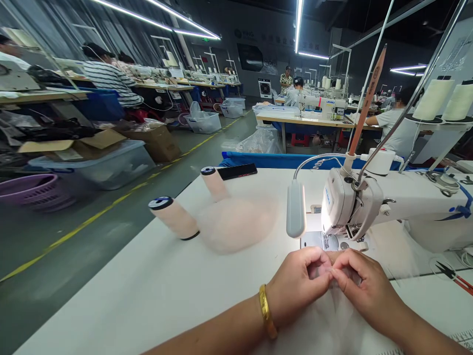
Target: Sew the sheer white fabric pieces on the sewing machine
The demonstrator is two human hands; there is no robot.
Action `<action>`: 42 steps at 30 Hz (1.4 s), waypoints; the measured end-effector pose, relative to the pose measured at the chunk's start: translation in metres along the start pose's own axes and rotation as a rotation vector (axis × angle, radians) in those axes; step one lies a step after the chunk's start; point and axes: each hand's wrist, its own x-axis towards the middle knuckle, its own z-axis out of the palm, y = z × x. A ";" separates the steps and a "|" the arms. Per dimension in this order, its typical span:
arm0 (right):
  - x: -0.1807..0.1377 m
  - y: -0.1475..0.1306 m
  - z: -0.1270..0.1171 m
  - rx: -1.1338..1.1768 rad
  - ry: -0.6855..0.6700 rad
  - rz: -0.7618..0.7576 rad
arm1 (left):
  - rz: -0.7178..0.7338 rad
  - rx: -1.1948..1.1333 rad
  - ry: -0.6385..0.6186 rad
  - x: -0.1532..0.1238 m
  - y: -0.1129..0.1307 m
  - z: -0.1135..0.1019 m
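Note:
Thumb and fingers pinched, my left hand (301, 281) grips a sheer white fabric (328, 320) just in front of the sewing machine (338, 197). Close against it, fingertips nearly touching, my right hand (369, 288) pinches the same fabric. The cloth hangs down from both hands toward the table's near edge, and its lower part is blurred. Above the hands are the machine's needle and presser foot (327, 241), lit by a small lamp (296, 209). A gold bangle (266, 310) circles my left wrist.
Two peach thread cones (177, 219) (215, 185) stand left on the white table (140, 291), beside a pale sheer fabric heap (236, 222) and a dark phone (237, 171). Red-handled snips (456, 278) lie at right. Other people sit at machines beyond.

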 end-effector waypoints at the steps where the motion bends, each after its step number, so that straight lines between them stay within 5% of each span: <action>1: 0.000 0.000 0.000 -0.005 0.004 -0.003 | 0.008 0.014 0.004 0.000 0.000 -0.001; 8: 0.001 0.003 0.002 0.011 -0.023 0.035 | 0.127 0.114 0.047 0.003 -0.001 -0.003; 16: 0.002 0.000 0.001 0.066 -0.029 0.040 | -0.058 -0.251 -0.139 0.007 0.003 -0.006; 29: 0.001 0.001 0.000 0.096 -0.027 0.038 | -0.056 -0.169 -0.170 0.008 -0.003 -0.010; 36: 0.001 0.005 0.003 0.024 0.019 0.004 | -0.007 -0.042 -0.109 0.005 -0.001 -0.010; 42: 0.010 0.014 0.015 -0.224 0.092 -0.009 | 0.144 0.429 0.094 0.008 -0.008 -0.001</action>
